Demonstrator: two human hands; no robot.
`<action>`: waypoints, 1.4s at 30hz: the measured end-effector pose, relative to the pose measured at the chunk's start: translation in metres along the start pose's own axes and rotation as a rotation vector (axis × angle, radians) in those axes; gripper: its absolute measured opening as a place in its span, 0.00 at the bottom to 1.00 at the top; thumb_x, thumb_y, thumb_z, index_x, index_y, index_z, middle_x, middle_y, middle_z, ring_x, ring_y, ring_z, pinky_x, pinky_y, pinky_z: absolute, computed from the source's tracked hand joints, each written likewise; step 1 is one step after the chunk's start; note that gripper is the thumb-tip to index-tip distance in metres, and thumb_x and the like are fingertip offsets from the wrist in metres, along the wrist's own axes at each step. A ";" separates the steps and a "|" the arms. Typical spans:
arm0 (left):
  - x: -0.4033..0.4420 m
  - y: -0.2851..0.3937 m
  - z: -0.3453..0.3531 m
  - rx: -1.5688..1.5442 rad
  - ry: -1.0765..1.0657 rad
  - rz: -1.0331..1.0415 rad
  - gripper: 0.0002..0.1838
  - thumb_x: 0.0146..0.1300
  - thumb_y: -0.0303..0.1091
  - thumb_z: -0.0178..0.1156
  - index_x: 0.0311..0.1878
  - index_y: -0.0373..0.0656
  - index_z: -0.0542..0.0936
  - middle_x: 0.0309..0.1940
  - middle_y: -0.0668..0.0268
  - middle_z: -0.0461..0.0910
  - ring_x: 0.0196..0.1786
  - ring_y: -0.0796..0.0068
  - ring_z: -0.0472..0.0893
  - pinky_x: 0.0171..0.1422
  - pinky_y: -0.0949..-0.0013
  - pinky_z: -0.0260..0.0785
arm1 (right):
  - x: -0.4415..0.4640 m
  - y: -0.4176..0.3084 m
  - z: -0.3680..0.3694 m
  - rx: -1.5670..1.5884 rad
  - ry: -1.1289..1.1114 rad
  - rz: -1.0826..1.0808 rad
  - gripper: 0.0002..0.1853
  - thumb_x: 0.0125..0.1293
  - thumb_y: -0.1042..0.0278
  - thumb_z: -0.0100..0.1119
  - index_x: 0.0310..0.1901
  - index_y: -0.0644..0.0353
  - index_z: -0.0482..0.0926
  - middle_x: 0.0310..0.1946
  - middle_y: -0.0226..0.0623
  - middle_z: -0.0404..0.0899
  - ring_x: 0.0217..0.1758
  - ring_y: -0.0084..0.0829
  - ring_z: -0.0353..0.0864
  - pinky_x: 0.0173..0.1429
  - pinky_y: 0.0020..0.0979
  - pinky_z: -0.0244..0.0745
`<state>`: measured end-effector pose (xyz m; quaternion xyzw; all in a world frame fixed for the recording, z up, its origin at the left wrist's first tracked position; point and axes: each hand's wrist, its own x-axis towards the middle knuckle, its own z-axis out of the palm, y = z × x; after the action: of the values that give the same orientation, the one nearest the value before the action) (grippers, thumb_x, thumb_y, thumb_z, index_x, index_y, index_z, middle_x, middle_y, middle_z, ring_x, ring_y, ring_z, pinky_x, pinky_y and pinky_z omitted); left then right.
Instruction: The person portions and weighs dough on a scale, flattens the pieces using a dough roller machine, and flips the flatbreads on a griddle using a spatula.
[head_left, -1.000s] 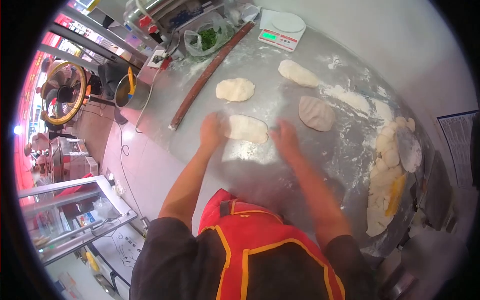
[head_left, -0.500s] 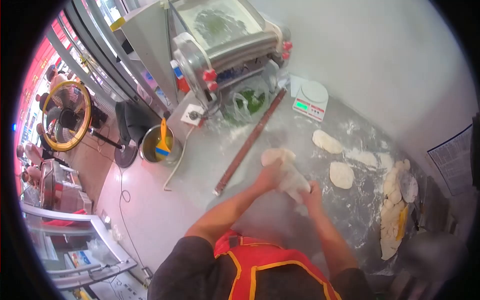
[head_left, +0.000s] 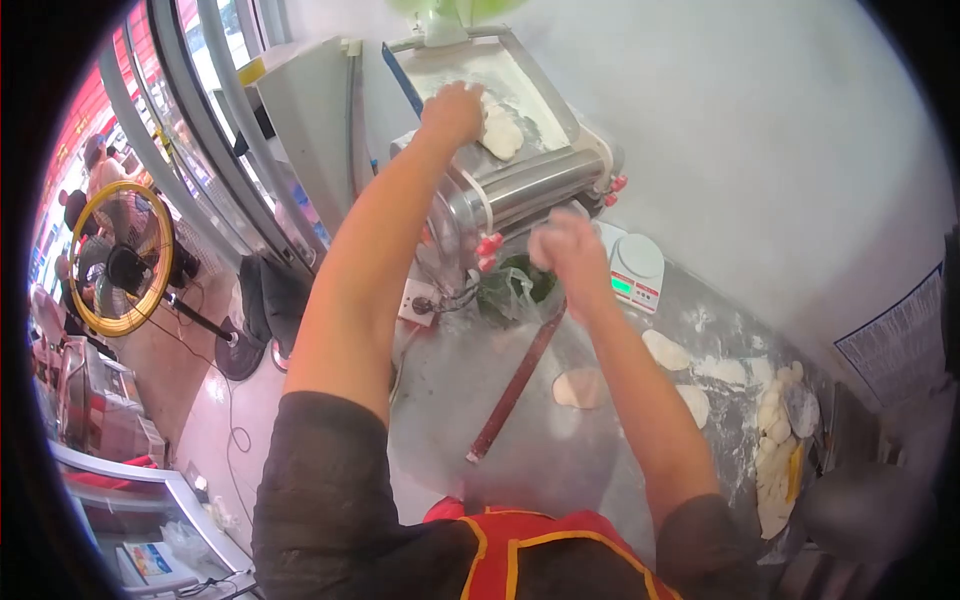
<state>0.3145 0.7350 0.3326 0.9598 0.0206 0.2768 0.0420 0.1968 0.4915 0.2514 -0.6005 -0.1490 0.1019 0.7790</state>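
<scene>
Head view: on the table, at twelve o'clock, a machine is set, its tray floured, presumably against sticking. Dough is borne at the tray's six o'clock, the left hand placed at its ten, the right hand curled below; neither grip can be told.

"Where was the camera?"

"Up on the head. It looked forward and down, over the sleeves."

"Was it near?"

"The sleeves were very close. The left hand and right hand were farther out, up by the machine. The table spread below, and the fan stood near the left edge."
</scene>
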 end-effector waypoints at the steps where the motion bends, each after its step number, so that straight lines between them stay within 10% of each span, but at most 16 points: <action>1: -0.004 -0.010 0.010 0.097 -0.045 0.097 0.20 0.63 0.43 0.55 0.58 0.53 0.73 0.55 0.62 0.74 0.60 0.59 0.72 0.64 0.52 0.61 | -0.013 0.016 -0.008 -0.145 -0.083 0.022 0.20 0.65 0.71 0.55 0.57 0.67 0.67 0.41 0.39 0.78 0.42 0.28 0.79 0.50 0.29 0.74; 9: -0.020 -0.019 0.018 0.067 -0.296 0.390 0.17 0.67 0.49 0.45 0.51 0.60 0.79 0.50 0.73 0.80 0.55 0.71 0.77 0.57 0.54 0.60 | -0.052 0.122 0.045 -0.737 -0.492 -0.006 0.17 0.65 0.67 0.53 0.54 0.63 0.71 0.46 0.51 0.79 0.48 0.45 0.79 0.53 0.38 0.73; 14: -0.026 -0.019 0.030 0.019 -0.076 0.392 0.16 0.64 0.48 0.46 0.45 0.60 0.82 0.41 0.70 0.83 0.46 0.68 0.81 0.52 0.56 0.65 | -0.012 0.207 0.110 -0.944 -0.471 -0.280 0.18 0.65 0.66 0.53 0.55 0.64 0.69 0.55 0.54 0.72 0.58 0.55 0.70 0.61 0.46 0.65; 18: -0.023 -0.012 0.044 0.057 0.157 0.304 0.10 0.47 0.40 0.58 0.22 0.48 0.84 0.23 0.62 0.83 0.31 0.62 0.83 0.38 0.53 0.71 | 0.024 0.253 0.126 -1.396 -0.639 -0.758 0.25 0.64 0.64 0.54 0.62 0.63 0.65 0.62 0.51 0.67 0.65 0.51 0.65 0.64 0.43 0.62; 22: -0.033 -0.009 0.037 0.091 -0.033 0.267 0.17 0.62 0.50 0.51 0.28 0.55 0.85 0.30 0.68 0.83 0.41 0.67 0.81 0.55 0.54 0.59 | 0.030 0.246 0.135 -1.425 -0.751 -0.662 0.24 0.65 0.62 0.54 0.60 0.64 0.68 0.59 0.48 0.70 0.63 0.47 0.69 0.64 0.40 0.64; 26: -0.037 -0.004 0.017 0.059 -0.146 0.255 0.19 0.65 0.53 0.48 0.30 0.55 0.85 0.29 0.69 0.83 0.41 0.67 0.79 0.58 0.57 0.54 | 0.018 0.184 0.123 -1.209 -0.670 0.001 0.23 0.66 0.61 0.54 0.59 0.65 0.70 0.57 0.45 0.74 0.60 0.43 0.72 0.63 0.36 0.66; 32: -0.039 -0.006 0.015 -0.015 -0.175 0.266 0.23 0.68 0.54 0.43 0.31 0.54 0.85 0.32 0.68 0.83 0.44 0.66 0.79 0.60 0.58 0.53 | 0.001 0.123 0.019 -0.233 -0.281 0.387 0.18 0.69 0.61 0.52 0.54 0.66 0.74 0.44 0.40 0.80 0.46 0.32 0.80 0.51 0.32 0.75; 35: -0.035 -0.009 0.036 -0.055 0.090 0.307 0.25 0.68 0.54 0.42 0.33 0.52 0.85 0.38 0.66 0.82 0.48 0.66 0.77 0.61 0.57 0.54 | 0.032 0.111 -0.042 0.017 -0.141 0.374 0.20 0.70 0.57 0.50 0.55 0.64 0.73 0.47 0.42 0.78 0.51 0.35 0.78 0.55 0.31 0.75; 42: -0.034 -0.003 0.023 -0.041 -0.165 0.188 0.26 0.68 0.54 0.40 0.35 0.49 0.85 0.45 0.65 0.82 0.52 0.66 0.76 0.63 0.56 0.52 | 0.101 0.072 -0.044 0.622 0.227 0.413 0.28 0.72 0.49 0.42 0.63 0.63 0.62 0.63 0.46 0.64 0.65 0.39 0.64 0.65 0.38 0.64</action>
<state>0.2986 0.7346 0.2948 0.9759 -0.0789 0.2002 0.0372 0.3082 0.5041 0.1828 -0.3607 0.1000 0.2297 0.8984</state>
